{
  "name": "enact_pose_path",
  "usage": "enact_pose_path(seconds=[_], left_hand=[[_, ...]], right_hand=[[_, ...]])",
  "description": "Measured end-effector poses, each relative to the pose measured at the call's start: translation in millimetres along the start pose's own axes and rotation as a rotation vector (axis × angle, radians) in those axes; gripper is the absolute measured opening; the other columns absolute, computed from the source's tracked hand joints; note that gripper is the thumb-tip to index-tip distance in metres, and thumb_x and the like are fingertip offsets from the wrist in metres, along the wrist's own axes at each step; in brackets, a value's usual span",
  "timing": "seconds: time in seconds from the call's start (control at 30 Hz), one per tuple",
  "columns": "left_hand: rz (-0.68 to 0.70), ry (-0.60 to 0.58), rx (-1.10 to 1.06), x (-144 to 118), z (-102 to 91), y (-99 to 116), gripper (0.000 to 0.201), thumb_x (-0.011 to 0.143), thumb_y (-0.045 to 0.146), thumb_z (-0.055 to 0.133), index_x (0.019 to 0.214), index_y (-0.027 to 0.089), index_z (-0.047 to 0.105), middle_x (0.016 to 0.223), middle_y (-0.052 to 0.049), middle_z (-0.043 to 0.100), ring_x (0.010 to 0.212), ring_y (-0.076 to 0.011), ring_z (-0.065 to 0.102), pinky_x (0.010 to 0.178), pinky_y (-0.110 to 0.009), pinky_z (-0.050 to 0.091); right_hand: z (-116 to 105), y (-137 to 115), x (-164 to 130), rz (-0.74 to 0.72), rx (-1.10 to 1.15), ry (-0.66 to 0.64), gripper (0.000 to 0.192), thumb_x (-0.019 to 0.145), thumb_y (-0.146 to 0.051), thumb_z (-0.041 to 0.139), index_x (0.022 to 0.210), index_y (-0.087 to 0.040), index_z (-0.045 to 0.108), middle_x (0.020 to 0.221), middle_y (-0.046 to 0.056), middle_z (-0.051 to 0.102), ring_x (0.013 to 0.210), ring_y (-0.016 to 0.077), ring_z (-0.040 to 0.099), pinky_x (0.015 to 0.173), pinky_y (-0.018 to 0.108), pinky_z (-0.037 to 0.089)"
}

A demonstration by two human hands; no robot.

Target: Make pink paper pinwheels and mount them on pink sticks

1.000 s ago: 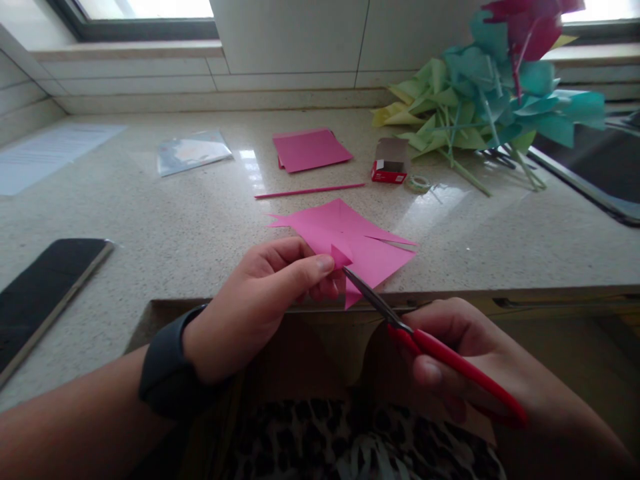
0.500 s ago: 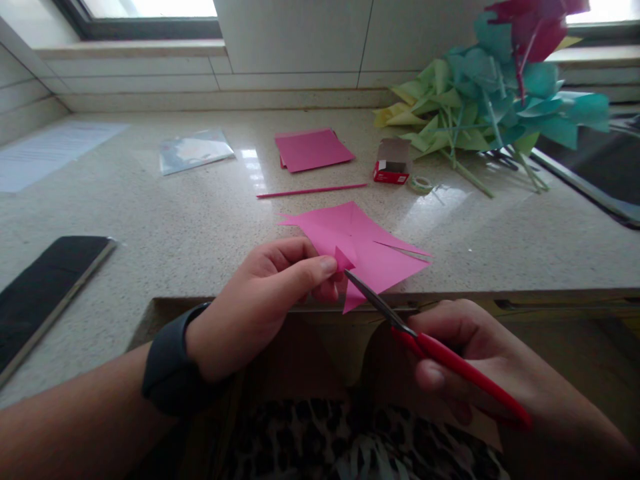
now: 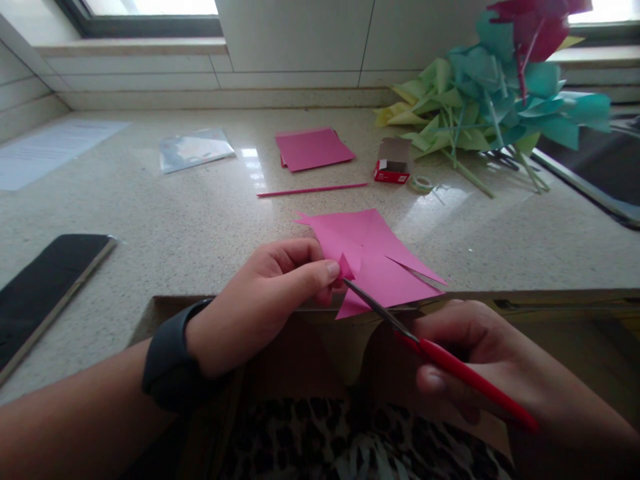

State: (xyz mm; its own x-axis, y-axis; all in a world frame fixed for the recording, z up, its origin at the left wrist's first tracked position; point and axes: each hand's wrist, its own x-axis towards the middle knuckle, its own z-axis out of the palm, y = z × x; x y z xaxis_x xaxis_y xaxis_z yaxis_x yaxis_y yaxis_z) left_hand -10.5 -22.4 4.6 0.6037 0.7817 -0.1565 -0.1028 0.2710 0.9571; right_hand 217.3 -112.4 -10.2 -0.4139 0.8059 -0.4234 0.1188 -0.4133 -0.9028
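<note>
A square of pink paper (image 3: 380,247) with slits running in from its corners lies partly over the counter's front edge. My left hand (image 3: 290,273) pinches it near its lower left side, where a small folded point of paper stands up beside the thumb. In my right hand (image 3: 480,360) is a pair of red-handled scissors (image 3: 460,367), fingers closed round the handles. The dark blades look closed, and their tips touch or nearly touch the paper just by my left fingertips. The fingers behind the paper are partly hidden.
Behind the paper lie a pink stick (image 3: 313,190), a stack of pink sheets (image 3: 315,149), a small red box (image 3: 391,172) and a tape roll (image 3: 421,184). Paper pinwheels (image 3: 500,93) are heaped at the right. A dark flat slab (image 3: 45,293) and a clear packet (image 3: 197,150) are leftward.
The pink paper has turned slightly and shifted to the right in my left hand. The scissors' tips have dropped a little, staying by the left fingertips.
</note>
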Motion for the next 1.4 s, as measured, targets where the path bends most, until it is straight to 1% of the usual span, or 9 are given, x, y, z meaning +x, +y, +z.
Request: enact_pose_path(seconds=[0.2,0.33,0.43,0.57,0.63,0.83,1.1,1.23,1.4], left_hand=[[0.021,0.0,0.064,0.0,-1.1,-0.8,0.022,0.09,0.024,0.064,0.068,0.017,0.065,0.066,0.003,0.06,0.062,-0.0096,0.052,0.063,-0.021,0.042],[0.017,0.006,0.082,-0.4,-1.6,-1.1,0.023,0.09,0.026,0.064,0.068,0.018,0.064,0.067,0.002,0.059,0.062,-0.0107,0.051,0.062,-0.023,0.041],[0.013,0.001,0.068,-0.5,-1.4,-0.9,0.024,0.09,0.025,0.063,0.068,0.018,0.063,0.067,0.002,0.059,0.062,-0.0106,0.051,0.062,-0.023,0.041],[0.017,-0.001,0.073,-0.4,-2.0,-1.2,0.023,0.092,0.024,0.063,0.07,0.017,0.064,0.068,0.003,0.059,0.063,-0.0095,0.051,0.062,-0.021,0.04],[0.013,-0.007,0.075,-0.4,-2.4,-1.8,0.021,0.092,0.025,0.064,0.073,0.018,0.066,0.069,0.003,0.06,0.063,-0.0091,0.051,0.062,-0.02,0.041],[0.001,0.004,0.113,-0.3,-0.5,-3.4,0.023,0.095,0.032,0.063,0.077,0.018,0.069,0.073,0.002,0.063,0.067,-0.0094,0.055,0.064,-0.02,0.043],[-0.034,-0.001,0.289,2.1,-3.2,0.8,0.023,0.091,0.037,0.068,0.081,0.017,0.071,0.078,0.0,0.071,0.072,-0.0117,0.062,0.067,-0.021,0.046],[0.003,-0.017,0.393,3.1,-6.3,0.3,0.024,0.093,0.039,0.067,0.084,0.019,0.075,0.083,-0.001,0.075,0.076,-0.0125,0.064,0.069,-0.022,0.047],[0.06,-0.038,0.516,3.9,-6.4,-1.6,0.025,0.095,0.042,0.063,0.091,0.021,0.078,0.09,-0.002,0.076,0.082,-0.0152,0.066,0.072,-0.024,0.049]], right_hand=[[-2.1,2.3,-1.7,0.071,0.01,0.022,0.046,0.076,-0.053,0.078,0.058,-0.017,0.055,0.05,-0.006,0.039,0.044,0.0056,0.029,0.04,0.022,0.017],[-1.9,5.3,-3.1,0.001,0.013,0.051,0.043,0.075,-0.05,0.08,0.058,-0.017,0.057,0.049,-0.007,0.04,0.044,0.0053,0.029,0.04,0.021,0.018],[1.8,6.3,-5.2,-0.03,0.021,0.131,0.043,0.073,-0.052,0.081,0.059,-0.017,0.059,0.05,-0.006,0.042,0.045,0.0055,0.032,0.04,0.02,0.02],[9.6,3.2,-10.7,0.029,0.059,0.315,0.048,0.061,-0.059,0.087,0.066,-0.018,0.063,0.057,-0.003,0.051,0.05,0.008,0.038,0.045,0.022,0.03],[11.6,0.6,-13.0,0.022,0.071,0.358,0.051,0.058,-0.062,0.087,0.068,-0.019,0.064,0.062,-0.001,0.053,0.054,0.01,0.041,0.047,0.023,0.033],[4.7,-0.2,-12.4,0.013,0.095,0.21,0.043,0.071,-0.054,0.082,0.068,-0.017,0.061,0.061,-0.003,0.046,0.052,0.007,0.035,0.045,0.02,0.024],[-10.4,21.2,-7.9,-0.051,0.105,0.168,0.039,0.078,-0.049,0.079,0.068,-0.018,0.058,0.053,-0.005,0.047,0.044,0.0056,0.038,0.04,0.017,0.025],[-9.5,17.5,-7.8,-0.135,0.029,0.273,0.042,0.079,-0.052,0.077,0.065,-0.017,0.059,0.052,-0.003,0.052,0.046,0.0064,0.042,0.041,0.017,0.029],[6.4,-6.0,-0.3,-0.216,-0.074,0.545,0.043,0.082,-0.059,0.072,0.068,-0.019,0.064,0.055,-0.001,0.057,0.05,0.0096,0.048,0.045,0.02,0.037]])
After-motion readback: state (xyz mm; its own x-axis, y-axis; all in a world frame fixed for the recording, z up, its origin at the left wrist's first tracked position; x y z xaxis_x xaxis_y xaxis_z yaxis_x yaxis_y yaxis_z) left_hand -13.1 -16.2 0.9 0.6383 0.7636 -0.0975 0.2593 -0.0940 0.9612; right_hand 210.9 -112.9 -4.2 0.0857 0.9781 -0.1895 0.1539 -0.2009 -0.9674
